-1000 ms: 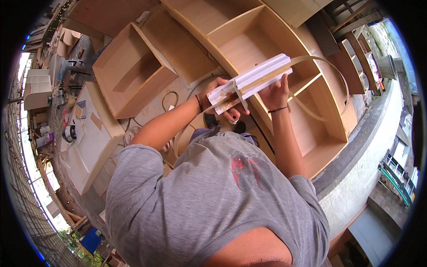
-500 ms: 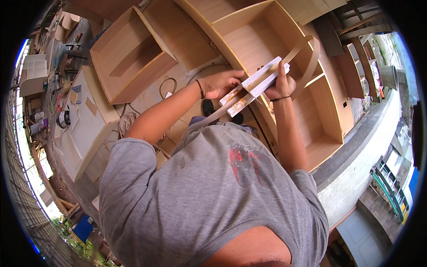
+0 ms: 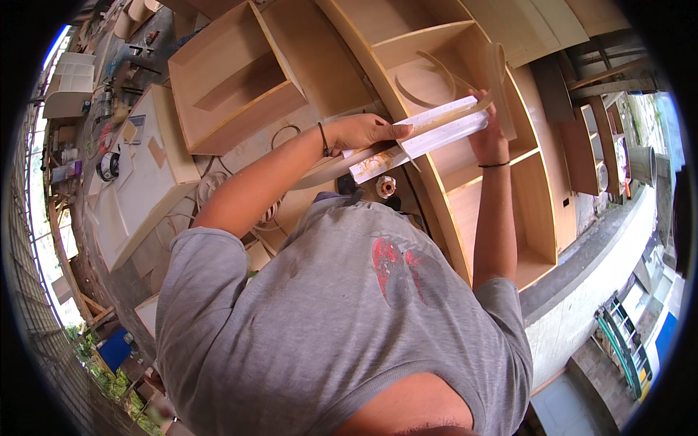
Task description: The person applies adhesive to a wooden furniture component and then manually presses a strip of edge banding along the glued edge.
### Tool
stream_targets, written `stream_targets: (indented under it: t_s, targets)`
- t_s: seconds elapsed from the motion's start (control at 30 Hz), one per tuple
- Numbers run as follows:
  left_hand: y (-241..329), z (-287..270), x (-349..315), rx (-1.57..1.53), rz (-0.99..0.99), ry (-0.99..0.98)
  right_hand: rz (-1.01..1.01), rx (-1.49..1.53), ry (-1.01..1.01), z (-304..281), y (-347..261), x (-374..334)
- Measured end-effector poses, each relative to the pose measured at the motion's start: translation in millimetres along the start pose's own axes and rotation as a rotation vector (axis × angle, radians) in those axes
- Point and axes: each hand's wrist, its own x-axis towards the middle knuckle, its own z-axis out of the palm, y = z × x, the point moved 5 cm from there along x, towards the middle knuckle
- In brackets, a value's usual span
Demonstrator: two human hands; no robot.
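Note:
Both my hands are on a white slotted trough with brown glue-like stains at its near left end. A long thin beige edging strip runs through it, looping beyond my right hand and trailing out below my left forearm. My left hand is closed at the trough's left part, its thumb pressed along the top; the fingertips are partly hidden. My right hand grips the far right end, where the strip comes out. Whether it pinches the strip as well is hard to make out.
Under the trough lies a large open wooden cabinet with several compartments. A second open wooden box sits at the far left, beside a pale worktable. A round object with a copper-coloured centre is near my waist. A low white wall runs along the right.
The trough and my right hand have shifted to the right. My left hand now lies flatter over the trough. More strip curls over the cabinet, and the round copper-centred object has come into sight.

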Motion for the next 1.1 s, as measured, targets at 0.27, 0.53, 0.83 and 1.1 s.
stream_targets:
  t_s: [0.27,0.53,0.83,1.1]
  targets:
    - [11,0,-42,-0.034,0.012,-0.006,-0.012,0.078,-0.229,6,-8,16]
    - [21,8,-65,0.058,0.130,0.106,-0.228,0.307,-0.143,6,4,26]
    - [35,17,-134,0.187,0.139,0.067,-0.506,0.655,0.090,-115,-88,65]
    - [33,10,-133,0.241,0.118,0.152,-0.113,0.400,0.256,-130,5,65]
